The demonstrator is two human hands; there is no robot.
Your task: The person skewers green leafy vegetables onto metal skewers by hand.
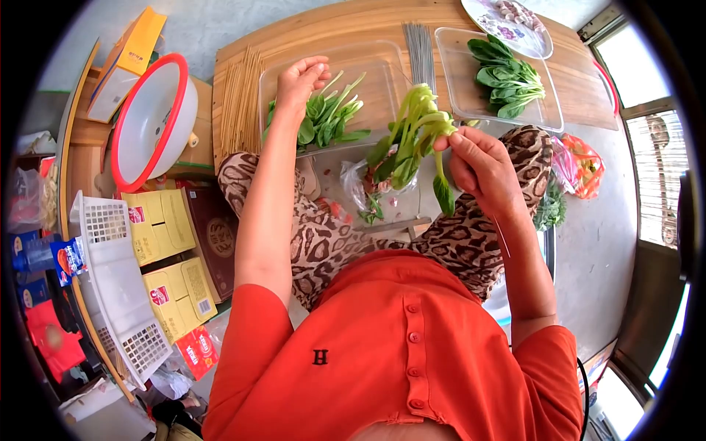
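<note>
The leaves point(403, 151) in your right grip point(450, 141) are green with pale stems; nearer you than it, your shirt point(353, 331) is orange-red, your trousers point(323, 239) brown-and-cream leopard print. Beyond it, your worktop point(316, 31) shows brown wood grain.

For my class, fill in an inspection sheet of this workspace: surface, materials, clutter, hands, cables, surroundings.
Surface: wooden table, two clear trays on it.
Materials: leafy greens in both trays; wooden sticks, grey sticks alongside.
Clutter: yellow boxes, white basket, red-rimmed basin at left.
Hands: right hand grips a greens bunch; left hand raised, grip unclear.
Cables: dark cord beside right sleeve.
Surroundings: window at right.
</note>
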